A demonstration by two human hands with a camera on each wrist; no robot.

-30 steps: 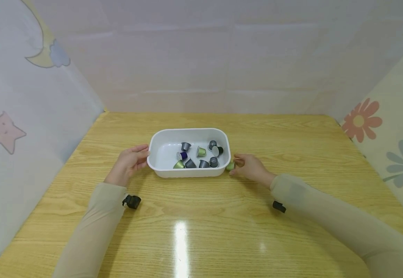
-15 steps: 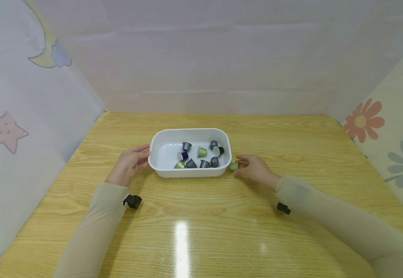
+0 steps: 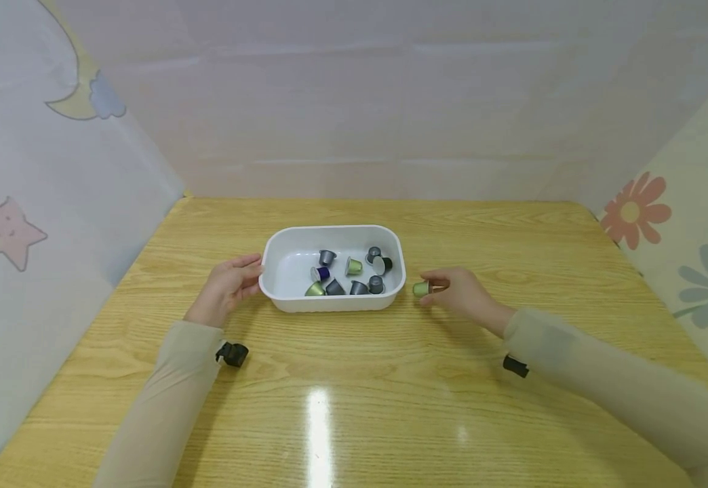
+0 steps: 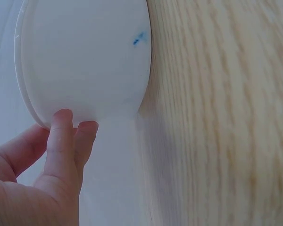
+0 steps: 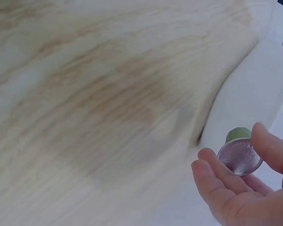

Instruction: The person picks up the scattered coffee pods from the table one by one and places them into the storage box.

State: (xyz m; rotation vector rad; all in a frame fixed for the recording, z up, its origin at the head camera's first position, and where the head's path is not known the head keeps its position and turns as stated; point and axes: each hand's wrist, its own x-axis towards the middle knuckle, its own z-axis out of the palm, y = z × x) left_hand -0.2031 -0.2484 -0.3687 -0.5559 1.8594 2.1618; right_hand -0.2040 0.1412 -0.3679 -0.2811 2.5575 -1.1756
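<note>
A white rectangular tub (image 3: 329, 305) with rounded corners stands on the wooden table. Inside it lie several coffee capsules: grey ones (image 3: 327, 257), green ones (image 3: 354, 266), a dark blue one (image 3: 321, 274) and a black one with a pale lid (image 3: 382, 265). My left hand (image 3: 226, 288) touches the tub's left end; in the left wrist view its extended fingertips rest against the outer wall (image 4: 85, 70). To the right of the tub, my right hand (image 3: 460, 295) pinches a green capsule (image 3: 420, 289) between thumb and fingers. The right wrist view shows that capsule's silver lid (image 5: 240, 156) facing the palm.
The table (image 3: 360, 379) spreads around the tub on all sides. Pale hangings with a star (image 3: 6, 227), a moon and flowers (image 3: 630, 212) enclose the table's back and sides. Black wrist cameras (image 3: 232, 354) sit under both sleeves.
My right hand has moved a little to the right, carrying the green capsule away from the tub's right end. The left hand and the tub stay in place.
</note>
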